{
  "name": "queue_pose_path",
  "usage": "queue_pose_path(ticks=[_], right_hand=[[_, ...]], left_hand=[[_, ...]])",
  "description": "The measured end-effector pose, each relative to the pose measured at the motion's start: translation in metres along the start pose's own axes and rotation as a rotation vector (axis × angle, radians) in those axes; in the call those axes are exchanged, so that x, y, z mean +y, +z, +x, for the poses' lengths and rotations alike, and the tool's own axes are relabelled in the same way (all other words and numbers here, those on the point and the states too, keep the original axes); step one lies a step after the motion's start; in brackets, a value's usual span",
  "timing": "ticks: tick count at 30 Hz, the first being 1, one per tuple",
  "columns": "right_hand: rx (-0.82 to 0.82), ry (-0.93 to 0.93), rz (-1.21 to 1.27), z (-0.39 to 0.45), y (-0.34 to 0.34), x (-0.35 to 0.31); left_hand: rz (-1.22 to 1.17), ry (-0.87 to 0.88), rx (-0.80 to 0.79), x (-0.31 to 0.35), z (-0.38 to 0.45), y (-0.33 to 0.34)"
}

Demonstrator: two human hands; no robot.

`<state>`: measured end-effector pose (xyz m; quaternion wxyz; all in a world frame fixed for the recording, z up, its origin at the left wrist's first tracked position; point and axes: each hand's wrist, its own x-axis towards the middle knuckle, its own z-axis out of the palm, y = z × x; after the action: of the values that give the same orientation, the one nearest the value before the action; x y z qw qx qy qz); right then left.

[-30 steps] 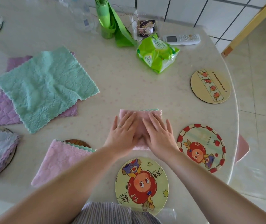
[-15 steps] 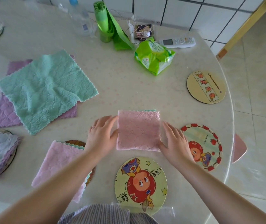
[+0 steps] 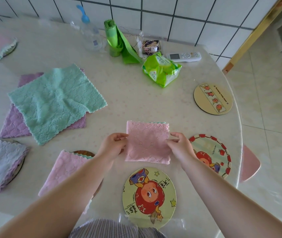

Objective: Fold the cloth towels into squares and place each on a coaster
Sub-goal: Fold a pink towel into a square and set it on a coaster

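Right at the near edge of the desk (image 3: 136, 103) sits a round yellow-green coaster with a red cartoon character (image 3: 149, 196), bare on top. Just past it is the pink cloth towel folded into a square (image 3: 148, 143), and it's pinched on both sides: the left hand (image 3: 113, 146) has its grip closed on the towel's left edge, the right hand (image 3: 179, 146) has its grip closed on the right edge. So I'd say the folding part for this one is finished and we're at the pick-up-and-place step.

Next move looks like lifting it and setting it down centred on a free coaster. The yellow-green one is closest; the round red-bordered coaster (image 3: 212, 152) by the right edge is also free. Main thing is keeping the layers pinched so the square doesn't flop open.

Over on the left, another folded pink towel (image 3: 63, 172) already sits on a dark coaster. Further back, a spread-out mint green towel (image 3: 56, 102) lies on a purple towel (image 3: 11, 124), both unfolded. A tan round coaster (image 3: 212, 98) waits toward the far right edge.
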<state>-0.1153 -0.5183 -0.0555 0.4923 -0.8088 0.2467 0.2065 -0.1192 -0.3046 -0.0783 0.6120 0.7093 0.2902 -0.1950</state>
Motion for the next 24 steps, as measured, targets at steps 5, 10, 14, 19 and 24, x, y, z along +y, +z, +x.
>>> queue_pose_path(ticks=[5,10,14,19,24], right_hand=[[-0.047,0.141,0.270,-0.014,0.002,0.012],[-0.116,0.146,0.499,-0.050,-0.005,0.026],[-0.138,0.098,0.516,-0.084,-0.013,0.048],[-0.131,0.109,0.427,-0.116,-0.007,0.090],[-0.115,0.110,0.408,-0.128,0.005,0.111]], left_hand=[[-0.041,-0.026,-0.021,-0.003,-0.013,0.000],[-0.036,-0.010,-0.057,-0.016,-0.043,-0.003],[0.013,0.069,-0.091,-0.037,-0.080,-0.002],[0.209,0.140,-0.049,-0.080,-0.116,-0.004],[0.311,0.211,-0.011,-0.094,-0.128,-0.005]])
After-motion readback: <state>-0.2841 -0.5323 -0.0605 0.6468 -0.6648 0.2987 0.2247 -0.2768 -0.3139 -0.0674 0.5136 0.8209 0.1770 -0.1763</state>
